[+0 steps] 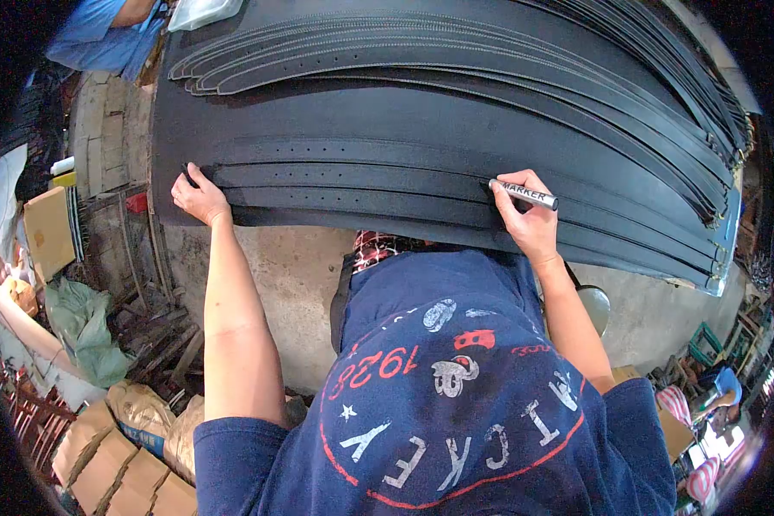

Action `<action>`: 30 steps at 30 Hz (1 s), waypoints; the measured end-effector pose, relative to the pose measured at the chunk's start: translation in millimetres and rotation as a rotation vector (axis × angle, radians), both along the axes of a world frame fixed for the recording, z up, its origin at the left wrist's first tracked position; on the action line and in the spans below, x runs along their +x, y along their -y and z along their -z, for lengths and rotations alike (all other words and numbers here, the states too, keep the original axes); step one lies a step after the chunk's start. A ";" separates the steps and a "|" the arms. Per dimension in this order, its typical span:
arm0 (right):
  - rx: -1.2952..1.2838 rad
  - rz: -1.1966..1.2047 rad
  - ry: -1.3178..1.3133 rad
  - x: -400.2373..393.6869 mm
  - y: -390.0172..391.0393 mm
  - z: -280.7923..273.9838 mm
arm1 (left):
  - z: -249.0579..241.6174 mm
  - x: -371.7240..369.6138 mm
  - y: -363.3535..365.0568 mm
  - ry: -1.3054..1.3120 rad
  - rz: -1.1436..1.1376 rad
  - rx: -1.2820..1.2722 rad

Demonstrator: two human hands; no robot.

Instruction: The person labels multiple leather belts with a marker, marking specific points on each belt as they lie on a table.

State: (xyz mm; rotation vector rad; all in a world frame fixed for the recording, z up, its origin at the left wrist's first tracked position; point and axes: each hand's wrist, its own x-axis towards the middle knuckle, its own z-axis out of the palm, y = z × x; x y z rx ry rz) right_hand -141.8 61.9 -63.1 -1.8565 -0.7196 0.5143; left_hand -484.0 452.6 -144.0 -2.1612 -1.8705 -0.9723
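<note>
My right hand (pixel 531 225) grips a silver-grey marker (pixel 529 196) with "MARKER" printed on its barrel. Its tip end meets the edge of one of the black belts (pixel 404 183) laid side by side along the near part of the table. Rows of small holes show near their left ends. By those ends, my left hand (pixel 202 198) is closed, thumb raised against the fingers. A small dark piece shows in its grasp, too dark against the black surface to identify.
More black stitched belts (pixel 387 56) lie stacked across the far side of the black table (pixel 232 116). Buckle ends gather at the right edge. Cardboard boxes (pixel 116 469) and a green plastic bag (pixel 86 331) are on the left. A person's blue clothing shows at top left.
</note>
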 end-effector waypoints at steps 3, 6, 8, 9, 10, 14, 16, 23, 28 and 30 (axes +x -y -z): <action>-0.061 0.011 0.104 -1.2 -2.3 -4.2 | -0.2 0.1 0.4 0.003 0.004 0.000; -0.046 0.039 0.172 -1.9 -4.0 0.0 | -1.4 0.7 0.6 0.008 0.008 -0.005; -0.035 0.047 0.146 -1.6 -5.2 1.7 | -3.0 2.1 2.3 0.011 0.001 -0.014; -0.029 0.051 0.132 -1.7 -5.6 2.0 | -4.7 3.8 3.4 0.014 -0.005 -0.020; -0.030 0.069 0.101 -2.3 -5.7 1.0 | -5.6 4.8 3.9 0.018 -0.011 -0.025; -0.003 0.099 0.029 -2.9 -7.0 -1.9 | -1.5 0.6 1.3 0.015 -0.002 -0.006; 0.002 0.094 0.011 -2.9 -6.6 -3.6 | -1.0 2.3 1.9 0.043 0.006 0.016; -0.047 0.066 0.027 -2.8 -5.7 -2.8 | -1.6 1.3 1.4 0.022 0.014 0.018; -0.034 -0.006 0.152 -6.2 -5.7 -4.4 | -1.4 1.5 0.3 0.025 0.010 0.016; -0.004 -0.042 0.171 -10.8 -8.5 -12.3 | -1.8 0.8 0.2 0.019 0.012 0.006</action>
